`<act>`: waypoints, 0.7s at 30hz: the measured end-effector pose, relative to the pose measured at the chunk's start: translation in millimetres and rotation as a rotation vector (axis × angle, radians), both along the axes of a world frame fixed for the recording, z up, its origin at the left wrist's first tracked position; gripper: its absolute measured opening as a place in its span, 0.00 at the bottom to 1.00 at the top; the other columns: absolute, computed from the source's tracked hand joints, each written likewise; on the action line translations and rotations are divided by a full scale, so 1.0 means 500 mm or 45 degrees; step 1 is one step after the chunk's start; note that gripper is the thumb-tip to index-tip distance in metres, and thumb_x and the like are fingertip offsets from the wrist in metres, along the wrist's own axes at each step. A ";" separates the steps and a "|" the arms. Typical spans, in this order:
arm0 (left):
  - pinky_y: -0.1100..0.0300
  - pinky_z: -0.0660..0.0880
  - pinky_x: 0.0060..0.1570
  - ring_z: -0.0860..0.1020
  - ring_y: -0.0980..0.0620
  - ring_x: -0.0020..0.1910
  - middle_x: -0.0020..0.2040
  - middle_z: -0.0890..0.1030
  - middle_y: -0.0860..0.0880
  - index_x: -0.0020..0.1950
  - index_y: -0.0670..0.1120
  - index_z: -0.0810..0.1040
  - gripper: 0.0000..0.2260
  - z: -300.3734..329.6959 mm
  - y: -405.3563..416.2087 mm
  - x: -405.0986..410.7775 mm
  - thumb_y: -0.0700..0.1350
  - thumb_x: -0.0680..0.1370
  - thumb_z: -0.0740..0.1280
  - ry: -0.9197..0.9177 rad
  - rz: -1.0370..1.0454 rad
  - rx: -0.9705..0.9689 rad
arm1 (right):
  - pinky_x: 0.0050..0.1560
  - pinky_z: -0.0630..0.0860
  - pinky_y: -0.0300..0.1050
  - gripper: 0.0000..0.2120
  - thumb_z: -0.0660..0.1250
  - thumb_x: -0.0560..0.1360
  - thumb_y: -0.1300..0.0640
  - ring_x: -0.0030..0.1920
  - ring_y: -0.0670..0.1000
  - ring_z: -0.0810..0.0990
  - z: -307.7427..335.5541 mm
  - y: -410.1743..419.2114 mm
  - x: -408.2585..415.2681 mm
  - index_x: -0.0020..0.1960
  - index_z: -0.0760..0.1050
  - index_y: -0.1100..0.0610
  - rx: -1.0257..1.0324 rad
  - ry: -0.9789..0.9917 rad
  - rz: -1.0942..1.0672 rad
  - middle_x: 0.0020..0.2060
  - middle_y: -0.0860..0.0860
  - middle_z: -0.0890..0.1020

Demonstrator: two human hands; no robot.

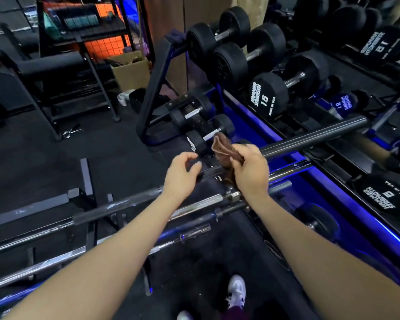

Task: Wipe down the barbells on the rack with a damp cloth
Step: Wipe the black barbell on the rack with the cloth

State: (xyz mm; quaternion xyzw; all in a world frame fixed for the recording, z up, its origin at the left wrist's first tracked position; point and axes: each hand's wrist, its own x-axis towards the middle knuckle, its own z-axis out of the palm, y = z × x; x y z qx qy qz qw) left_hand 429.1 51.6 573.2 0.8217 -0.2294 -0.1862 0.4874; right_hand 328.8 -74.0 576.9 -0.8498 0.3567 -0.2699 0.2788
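My right hand [249, 169] is closed around a crumpled brown cloth [222, 146], thumb and fingers pinching its folds so the loose end sticks up and to the left. The cloth sits at the near end of a dark grey steel barbell [314, 136] that runs up and to the right from my grip; my hand covers the spot where cloth and bar meet, so I cannot tell how firmly they press together. My left hand [183, 172] is just beside it, fingers curled but parted, holding nothing, hovering over the end of another bar.

Below my wrists lie more chrome and black barbells [116, 209], stacked roughly parallel on a low black metal rack [88, 179] that stretches to my left. To my right stands a blue-framed dumbbell rack [333, 181] holding black rubber dumbbells, one [284, 86] marked 15. Past the cloth, smaller black dumbbells [208, 132] rest on the lower shelf. Farther off, a brown cardboard box [131, 70] sits on the dark floor, and my white shoe [237, 292] shows at the bottom.
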 end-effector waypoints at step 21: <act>0.55 0.70 0.55 0.72 0.48 0.58 0.55 0.75 0.49 0.67 0.51 0.73 0.20 -0.066 0.113 0.056 0.47 0.76 0.69 -0.613 -0.263 0.788 | 0.64 0.61 0.48 0.21 0.68 0.74 0.50 0.62 0.58 0.69 -0.116 0.010 0.057 0.65 0.72 0.53 -0.185 0.195 0.224 0.56 0.56 0.75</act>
